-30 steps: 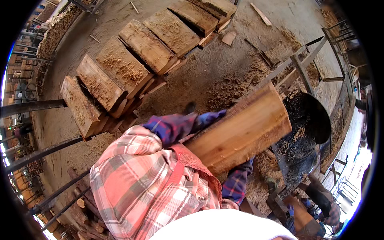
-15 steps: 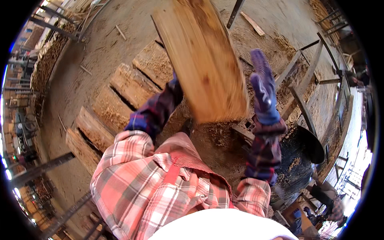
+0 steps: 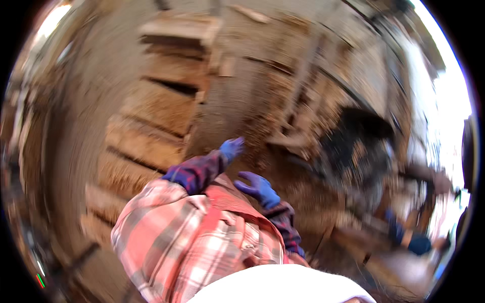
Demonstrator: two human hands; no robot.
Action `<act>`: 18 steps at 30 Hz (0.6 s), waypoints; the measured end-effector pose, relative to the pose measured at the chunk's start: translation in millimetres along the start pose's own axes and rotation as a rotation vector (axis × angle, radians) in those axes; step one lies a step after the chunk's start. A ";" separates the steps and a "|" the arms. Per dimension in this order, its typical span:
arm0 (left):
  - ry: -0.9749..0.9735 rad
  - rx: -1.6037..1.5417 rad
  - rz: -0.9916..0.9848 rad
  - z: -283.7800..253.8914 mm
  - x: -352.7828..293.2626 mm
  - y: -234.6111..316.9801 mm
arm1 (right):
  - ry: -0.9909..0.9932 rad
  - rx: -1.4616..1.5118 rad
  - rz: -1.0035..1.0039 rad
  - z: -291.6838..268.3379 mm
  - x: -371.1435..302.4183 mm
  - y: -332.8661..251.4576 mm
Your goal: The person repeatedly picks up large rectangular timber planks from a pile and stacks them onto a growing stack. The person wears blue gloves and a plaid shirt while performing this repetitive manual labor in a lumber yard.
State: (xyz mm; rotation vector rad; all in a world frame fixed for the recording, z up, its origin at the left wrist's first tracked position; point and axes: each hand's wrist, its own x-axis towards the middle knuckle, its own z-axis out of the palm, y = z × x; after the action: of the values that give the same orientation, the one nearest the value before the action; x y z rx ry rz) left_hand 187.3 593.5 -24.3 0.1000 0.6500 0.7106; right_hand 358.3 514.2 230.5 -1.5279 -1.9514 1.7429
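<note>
My left hand [image 3: 232, 149], in a blue-purple glove, hangs in front of my body beside the row of boards. It holds nothing, and its fingers look stretched out, though blurred. Just right of it and nearer to me, my right hand [image 3: 261, 190] wears a matching glove, empty, with its thumb apart from the fingers. A thick wooden board [image 3: 178, 29] lies at the far end of the row. Several more rough boards [image 3: 151, 106], dusted with sawdust, run down the left from there toward me, dark gaps between them. Neither hand touches a board.
To the right stand a blurred wood-and-metal frame [image 3: 303, 76] and a black, sawdust-strewn surface [image 3: 356, 151]. Farther right, a co-worker's arm [image 3: 417, 243] shows near a brown panel [image 3: 374, 247]. A loose wood piece [image 3: 251, 13] lies on the floor beyond.
The large board has left my hands; a board now lies at the row's far end. Both hands have come back close to my body, and my view has swung to the right.
</note>
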 end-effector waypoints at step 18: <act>-0.166 1.033 -0.791 140.0 18.1 -361.6 | 0.748 0.313 0.276 109.5 -395.0 303.7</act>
State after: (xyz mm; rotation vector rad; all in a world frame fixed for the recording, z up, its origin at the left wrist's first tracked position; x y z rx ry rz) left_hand 487.4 347.4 -29.6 0.7952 0.7661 -0.4424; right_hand 656.6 107.7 152.6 -1.9908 -1.0972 1.1906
